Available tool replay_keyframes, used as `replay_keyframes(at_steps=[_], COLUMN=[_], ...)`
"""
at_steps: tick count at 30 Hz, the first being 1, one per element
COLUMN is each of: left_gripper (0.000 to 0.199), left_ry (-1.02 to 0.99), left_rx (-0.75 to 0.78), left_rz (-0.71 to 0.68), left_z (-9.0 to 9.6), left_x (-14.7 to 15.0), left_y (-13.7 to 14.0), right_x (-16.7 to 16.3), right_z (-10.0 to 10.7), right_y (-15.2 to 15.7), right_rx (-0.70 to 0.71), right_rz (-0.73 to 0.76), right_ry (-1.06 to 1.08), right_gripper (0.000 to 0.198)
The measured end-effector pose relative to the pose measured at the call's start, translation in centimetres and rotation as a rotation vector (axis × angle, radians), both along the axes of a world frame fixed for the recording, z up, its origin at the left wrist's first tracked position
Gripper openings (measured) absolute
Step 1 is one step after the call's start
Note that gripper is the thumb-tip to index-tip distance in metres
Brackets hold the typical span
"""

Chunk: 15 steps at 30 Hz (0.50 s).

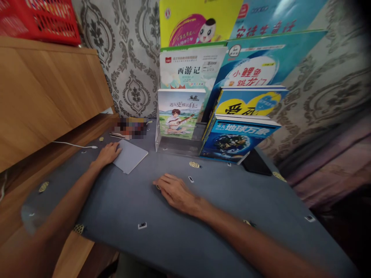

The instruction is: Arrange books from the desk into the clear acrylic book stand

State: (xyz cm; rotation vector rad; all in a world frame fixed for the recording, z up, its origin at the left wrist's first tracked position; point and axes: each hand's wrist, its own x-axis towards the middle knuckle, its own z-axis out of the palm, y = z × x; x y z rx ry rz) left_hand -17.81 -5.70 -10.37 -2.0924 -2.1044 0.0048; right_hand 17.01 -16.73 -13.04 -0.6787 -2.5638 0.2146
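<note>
A thin grey notebook (131,156) lies flat on the grey desk cover, left of the book rack. My left hand (108,153) rests beside it, palm down, its outstretched fingertips touching the notebook's left edge without gripping it. Nearer the middle of the desk, my right hand (175,194) lies palm down on the cover, fingers loosely bent and pointing left. Nothing shows in that hand; the underside is hidden.
A clear stepped rack (179,143) holds several upright children's books (182,116) at the back. A black flat device (256,163) lies to its right. Left are a blurred-out stack (123,133), a white cable (75,144), a wooden cabinet (49,96) and a red basket (55,19).
</note>
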Motion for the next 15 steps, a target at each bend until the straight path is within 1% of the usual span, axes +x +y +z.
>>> replay_keyframes(at_steps=[2,5,10,15], left_gripper=[0.05,0.048,0.048,0.047], left_ry=[0.001,0.011,0.033,0.045], left_rx=[0.022,0.053,0.093,0.116], left_rz=[0.014,-0.006,-0.084,-0.154], left_z=[-0.7,-1.2,-1.2,-0.8], left_x=[0.2,0.7,2.6,5.6], left_y=[0.2,-0.5,-3.0,-5.8], right_x=[0.0,0.0,0.0,0.1], right_z=[0.0,0.1,0.1,0.5], right_y=[0.0,0.0,-0.2,-1.3], right_rx=[0.006,0.014,0.038,0.154], right_rz=[-0.001,-0.01,-0.016,0.017], right_ry=[-0.012,-0.007,0.008,0.083], right_gripper=[0.021,0.021,0.023,0.027])
